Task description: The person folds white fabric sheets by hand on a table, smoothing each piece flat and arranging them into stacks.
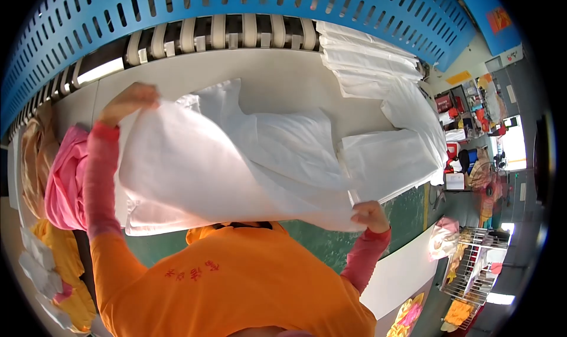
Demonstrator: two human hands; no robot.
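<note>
A large white cloth (195, 160) is stretched slantwise across the worktable, its middle raised and billowing. At the far left, my left hand (131, 102) is closed on one corner of it, near the rollers. Lower on the right, my right hand (372, 216) pinches another part of the edge in a closed grip. Under and behind the raised cloth lies more white fabric (289, 133), crumpled on the table. A folded white stack (390, 157) sits just above my right hand.
Banded feed rollers (218, 33) run along the table's back under a slotted blue guard (248, 0). Pleated white fabric (366, 59) hangs at the back right. Pink cloth (68, 180) and tan cloth (38, 165) are bunched at the left. A wire rack cart (472, 266) stands at the right.
</note>
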